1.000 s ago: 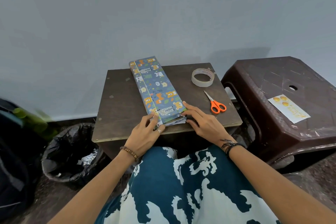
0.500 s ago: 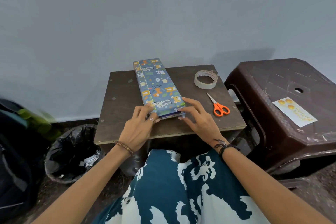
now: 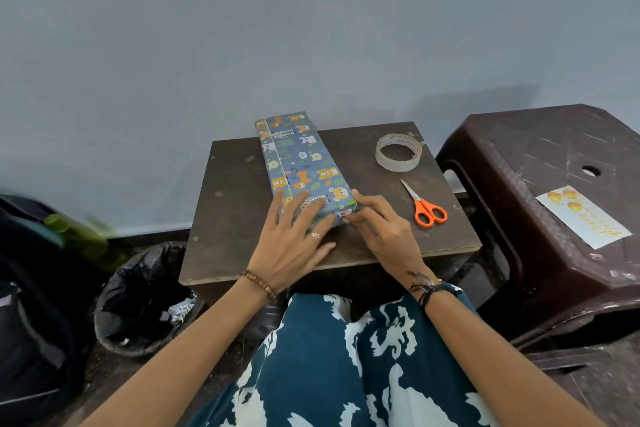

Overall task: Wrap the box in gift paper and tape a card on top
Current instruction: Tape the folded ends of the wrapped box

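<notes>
A long box (image 3: 300,159) wrapped in blue animal-print paper lies lengthwise on the small brown table (image 3: 235,218). My left hand (image 3: 294,243) lies flat with spread fingers on the box's near end, pressing the paper down. My right hand (image 3: 377,229) touches the near right corner with straight fingers, holding the folded end flap against the box. A roll of clear tape (image 3: 399,152) sits at the table's back right. A white card (image 3: 585,217) with orange shapes lies on the dark stool (image 3: 540,163) to the right.
Orange-handled scissors (image 3: 425,206) lie on the table right of my right hand. A bin lined with a black bag (image 3: 145,291) stands on the floor at the left, beside dark bags (image 3: 31,288). A grey wall is close behind the table.
My left hand has slid up from the box's near end flap onto its top. The near end paper, loose a second ago, now lies folded against the box.
</notes>
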`<state>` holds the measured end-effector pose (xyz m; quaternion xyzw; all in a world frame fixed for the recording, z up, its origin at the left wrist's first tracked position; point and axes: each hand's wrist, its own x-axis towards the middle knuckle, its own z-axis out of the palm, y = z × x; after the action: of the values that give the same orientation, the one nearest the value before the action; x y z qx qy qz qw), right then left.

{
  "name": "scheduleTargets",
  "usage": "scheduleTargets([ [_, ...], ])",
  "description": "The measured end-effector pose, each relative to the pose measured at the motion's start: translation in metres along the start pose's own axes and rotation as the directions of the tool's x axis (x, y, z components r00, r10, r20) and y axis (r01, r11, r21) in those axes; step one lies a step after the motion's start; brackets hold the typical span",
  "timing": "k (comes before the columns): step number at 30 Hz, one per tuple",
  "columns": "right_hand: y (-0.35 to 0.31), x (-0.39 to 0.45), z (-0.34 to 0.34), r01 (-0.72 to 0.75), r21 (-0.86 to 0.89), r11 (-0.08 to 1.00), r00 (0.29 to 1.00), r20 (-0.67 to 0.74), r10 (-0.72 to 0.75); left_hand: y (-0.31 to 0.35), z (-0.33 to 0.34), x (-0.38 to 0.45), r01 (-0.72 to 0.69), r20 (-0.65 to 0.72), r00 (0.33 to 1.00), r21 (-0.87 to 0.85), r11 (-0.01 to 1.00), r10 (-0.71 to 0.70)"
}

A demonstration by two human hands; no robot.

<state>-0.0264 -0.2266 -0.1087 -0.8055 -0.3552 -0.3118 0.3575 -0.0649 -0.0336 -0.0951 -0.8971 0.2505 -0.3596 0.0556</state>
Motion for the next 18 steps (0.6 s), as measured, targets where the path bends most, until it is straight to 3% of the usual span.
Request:
scheduleTargets([
  [5,0.001,0.001,-0.002,-0.031,0.007,0.999,0.999,0.017,0.031,0.005,0.011,0.014,0.030,-0.057,0.998,-0.016,0.999,-0.031],
  [12,0.011,-0.002,-0.009,-0.082,0.102,0.991,0.985,0.160,0.065,-0.002,0.016,0.016,0.037,-0.044,0.998,-0.102,0.994,-0.042],
  [15,0.010,-0.002,-0.010,-0.147,0.127,0.981,0.979,0.160,0.126,-0.006,0.018,0.016,0.040,-0.031,0.999,-0.130,0.991,-0.045],
  [18,0.010,0.000,-0.009,-0.123,0.088,0.989,0.985,0.135,0.110,-0.007,0.017,0.016,0.039,-0.025,0.999,-0.134,0.990,-0.043],
])
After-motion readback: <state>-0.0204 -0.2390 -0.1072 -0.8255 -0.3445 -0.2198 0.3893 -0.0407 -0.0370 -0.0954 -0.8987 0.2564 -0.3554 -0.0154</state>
